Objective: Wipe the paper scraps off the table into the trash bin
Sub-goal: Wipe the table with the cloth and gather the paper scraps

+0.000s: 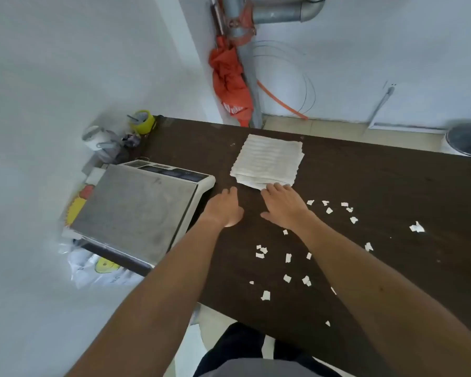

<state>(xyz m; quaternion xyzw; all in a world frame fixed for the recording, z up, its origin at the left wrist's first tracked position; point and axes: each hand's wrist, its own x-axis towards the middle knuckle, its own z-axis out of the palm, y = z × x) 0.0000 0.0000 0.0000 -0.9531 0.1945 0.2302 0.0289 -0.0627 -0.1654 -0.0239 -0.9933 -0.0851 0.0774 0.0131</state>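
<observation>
Cloth (267,160) — near edge under right hand (282,206), left hand (225,210) palm-down over table (365,175) — both grips released

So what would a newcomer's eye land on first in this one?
The white paper scraps strewn over the near right part of the dark table stand out most. Both hands reach forward: the right hand has its fingertips at the near edge of the folded white cloth, and the left hand is open beside it. An orange fabric bundle hangs behind the table.
</observation>
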